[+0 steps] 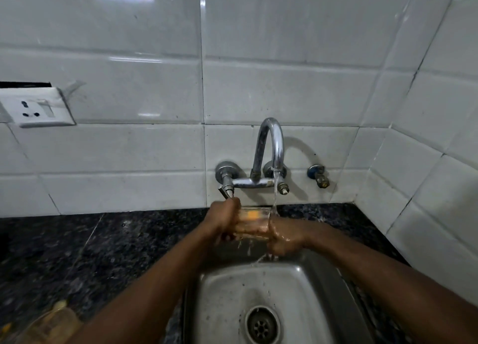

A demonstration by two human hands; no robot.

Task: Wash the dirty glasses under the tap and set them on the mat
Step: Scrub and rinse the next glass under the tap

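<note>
Clear glass lies sideways, wet, orange-tinted inside

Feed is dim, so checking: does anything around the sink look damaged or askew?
Yes. The wall socket left of the tap hangs tilted off the tiles, a dark gap above it. The tap's right valve seems to lack a handle.

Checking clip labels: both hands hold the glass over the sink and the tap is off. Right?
No, the tap is running: head view shows water streaming onto the glass held by the left hand and right hand over the sink.
</note>
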